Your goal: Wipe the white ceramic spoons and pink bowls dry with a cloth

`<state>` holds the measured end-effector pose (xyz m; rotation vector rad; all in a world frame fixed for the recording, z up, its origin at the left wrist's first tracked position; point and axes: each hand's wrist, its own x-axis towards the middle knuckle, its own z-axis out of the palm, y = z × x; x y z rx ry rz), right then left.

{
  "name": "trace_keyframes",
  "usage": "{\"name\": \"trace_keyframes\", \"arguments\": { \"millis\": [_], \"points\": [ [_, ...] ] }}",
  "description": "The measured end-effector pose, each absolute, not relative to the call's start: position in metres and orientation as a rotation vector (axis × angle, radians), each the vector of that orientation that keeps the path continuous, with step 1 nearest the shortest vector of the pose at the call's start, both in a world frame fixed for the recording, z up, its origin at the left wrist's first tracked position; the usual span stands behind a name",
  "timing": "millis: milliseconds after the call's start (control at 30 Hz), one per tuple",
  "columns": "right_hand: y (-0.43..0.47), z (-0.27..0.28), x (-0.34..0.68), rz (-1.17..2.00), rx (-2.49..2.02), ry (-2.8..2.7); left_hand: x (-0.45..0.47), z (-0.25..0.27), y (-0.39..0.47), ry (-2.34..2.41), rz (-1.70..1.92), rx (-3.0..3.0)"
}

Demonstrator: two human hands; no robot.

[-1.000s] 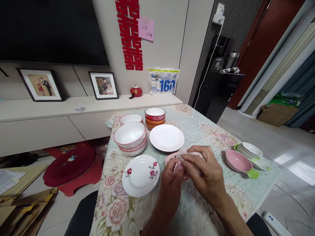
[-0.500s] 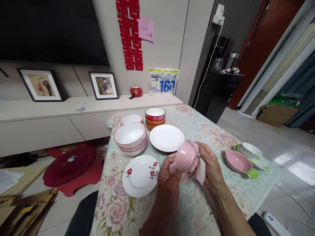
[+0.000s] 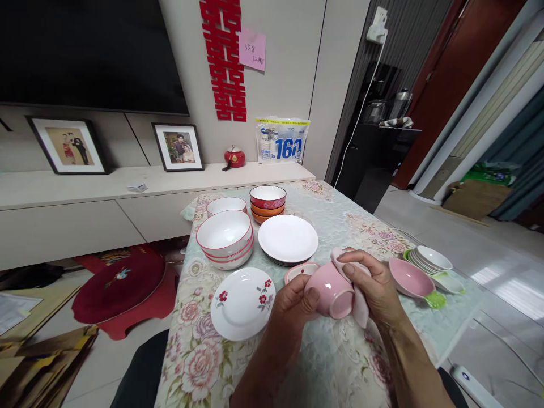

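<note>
A pink bowl [image 3: 326, 288] is tilted on its side above the table, its round foot facing down and to the right. My left hand [image 3: 295, 300] grips its left side, thumb on the outer wall. Pressed against its upper right rim is a pale pink cloth [image 3: 361, 303], bunched in my closed right hand [image 3: 372, 280]; one end hangs below the fingers. Partly hidden behind the bowl, a small pink-rimmed dish [image 3: 298, 272] lies on the table. Left of my left hand lies a white plate with red flowers [image 3: 242, 306].
Red-rimmed white bowls [image 3: 225, 235] are stacked at the left, near red and orange bowls [image 3: 267, 198] and white plates [image 3: 288, 238]. A pink leaf-shaped dish [image 3: 410, 277] and small white bowls [image 3: 433, 258] sit right, on the flowered tablecloth [image 3: 199, 362].
The bowl has turned so its foot faces more toward me, and both hands have shifted slightly right. The cloth has moved from the foot area to the upper right rim.
</note>
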<state>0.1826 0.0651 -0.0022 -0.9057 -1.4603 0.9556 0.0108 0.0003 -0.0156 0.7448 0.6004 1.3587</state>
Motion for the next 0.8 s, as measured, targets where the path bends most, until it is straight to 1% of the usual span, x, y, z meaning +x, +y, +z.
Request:
{"name": "trace_keyframes", "arguments": {
  "millis": [100, 267, 367, 467, 700, 767, 800],
  "points": [
    [0.063, -0.002, 0.173, 0.738, -0.861, -1.642, 0.013, -0.022, 0.003, 0.587, 1.426, 0.723],
    [0.039, 0.007, 0.150, 0.234, -0.852, -1.846, 0.017, -0.019, 0.001, 0.548, 1.518, 0.692],
    [0.025, 0.015, 0.143, 0.094, -0.767, -1.995, 0.018, -0.018, 0.000, 0.582, 1.540, 0.736],
    [0.026, 0.020, 0.147, 0.165, -0.768, -1.955, 0.018, -0.023, -0.001, 0.614, 1.545, 0.854],
    [0.054, 0.009, 0.171, 0.639, -1.049, -1.370, 0.015, -0.019, -0.008, 0.677, 1.439, 1.125],
    [0.053, 0.008, 0.171, 0.676, -1.098, -1.316, 0.016, -0.017, -0.009, 0.680, 1.451, 1.101],
    [0.051, 0.009, 0.170, 0.636, -1.090, -1.330, 0.017, -0.017, -0.009, 0.677, 1.464, 1.070]
  ]
}}
